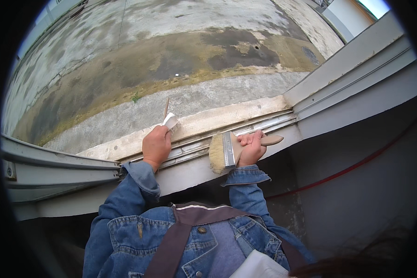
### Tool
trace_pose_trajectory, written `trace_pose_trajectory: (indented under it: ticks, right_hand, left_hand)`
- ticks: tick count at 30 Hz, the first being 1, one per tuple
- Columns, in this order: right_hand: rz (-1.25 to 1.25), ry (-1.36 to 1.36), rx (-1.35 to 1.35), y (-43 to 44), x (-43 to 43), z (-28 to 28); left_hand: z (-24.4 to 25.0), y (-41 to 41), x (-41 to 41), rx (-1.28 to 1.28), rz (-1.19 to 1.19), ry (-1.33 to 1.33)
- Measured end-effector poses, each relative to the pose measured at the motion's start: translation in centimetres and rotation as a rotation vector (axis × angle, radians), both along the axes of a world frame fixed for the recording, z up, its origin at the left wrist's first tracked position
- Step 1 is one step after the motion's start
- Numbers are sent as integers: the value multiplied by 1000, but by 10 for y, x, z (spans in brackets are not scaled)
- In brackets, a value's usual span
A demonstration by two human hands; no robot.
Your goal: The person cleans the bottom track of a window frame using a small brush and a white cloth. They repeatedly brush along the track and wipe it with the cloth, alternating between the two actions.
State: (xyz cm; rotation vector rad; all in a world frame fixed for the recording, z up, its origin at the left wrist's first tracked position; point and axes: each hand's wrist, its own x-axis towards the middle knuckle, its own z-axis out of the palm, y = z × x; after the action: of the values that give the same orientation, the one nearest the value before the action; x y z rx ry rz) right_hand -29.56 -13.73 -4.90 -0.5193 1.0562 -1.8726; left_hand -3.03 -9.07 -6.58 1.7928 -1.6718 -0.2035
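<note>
My right hand [252,148] grips a wide flat brush [218,153] near the base of its wooden handle. Its pale bristles point left, over the inner edge of the window sill, and a metal ferrule bands them. In my left hand [156,146] is a white piece [170,120], paper or cloth by its look, held above the sill's outer ledge. A thin brown stick [166,107] rises just beyond it; whether the two are joined I cannot tell. Between and beneath my hands run the metal sliding-window tracks [191,148], with dirt along their grooves.
At the left stands a window sash frame [62,154]; the right jamb [347,76] slopes up and away. Outside, below the sill's pale outer ledge [229,116], lies stained concrete ground [180,45]. A red hose or cable [351,166] hangs along the inside wall at right.
</note>
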Motion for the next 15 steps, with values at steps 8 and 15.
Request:
trace_pose_trajectory:
  ticks: [8,15]
  right_hand:
    - [-47,-113,37,-32,-63,-16]
    - [174,-114,63,3,15,-5]
  left_hand:
    - [-2,2,2,-23,6,-1]
    - [-3,2,-1,11,14,4]
